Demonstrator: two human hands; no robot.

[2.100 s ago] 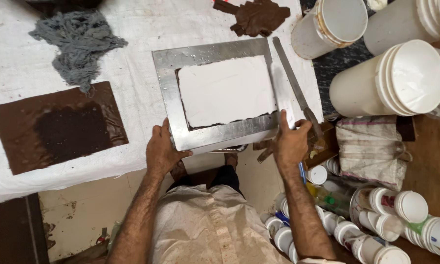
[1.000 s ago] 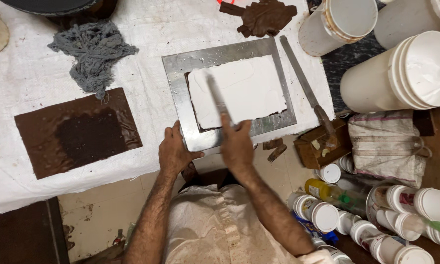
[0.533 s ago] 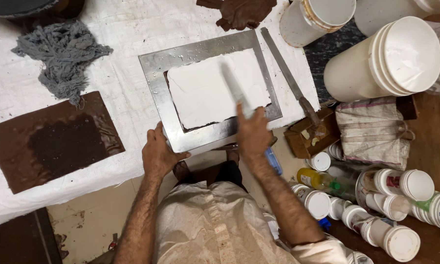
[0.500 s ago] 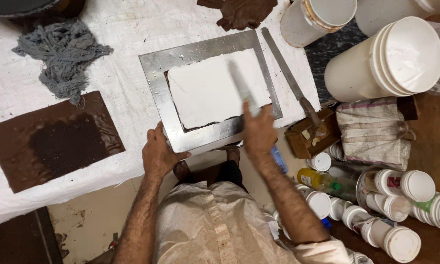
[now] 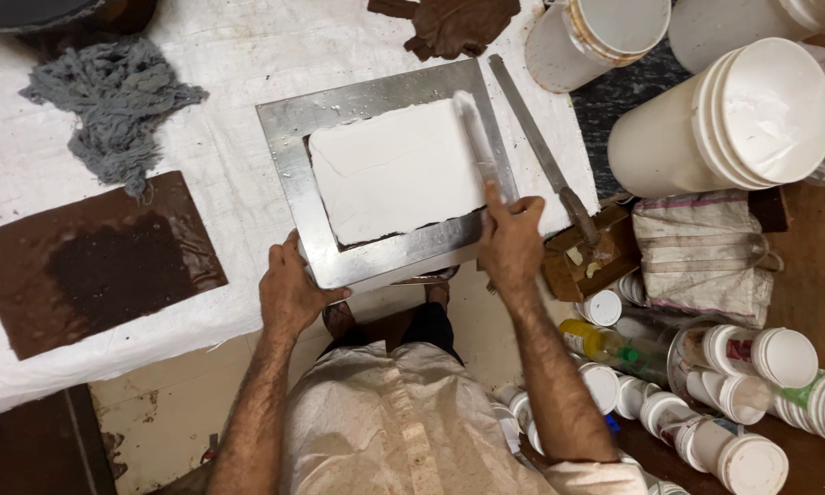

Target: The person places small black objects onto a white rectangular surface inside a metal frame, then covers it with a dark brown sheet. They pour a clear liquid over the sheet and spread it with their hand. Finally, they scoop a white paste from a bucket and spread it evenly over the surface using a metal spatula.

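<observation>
1. Head view: the left hand [image 5: 289, 291] has its grip closed on the near left corner of the metal frame [image 5: 289, 174], thumb on top and fingers underneath.
2. The frame lies on the white-covered counter [image 5: 238, 55] at its near edge, around a smooth white slab [image 5: 390, 170].
3. The right hand [image 5: 511, 240] pinches the near end of a long flat blade [image 5: 477, 137], which lies along the slab's right edge, coated white.
4. A second long knife [image 5: 541, 151] lies just right of the frame.
5. A grey rag [image 5: 110, 101] and a brown sheet [image 5: 92, 261] lie to the left; white buckets [image 5: 733, 119] stand to the right.
</observation>
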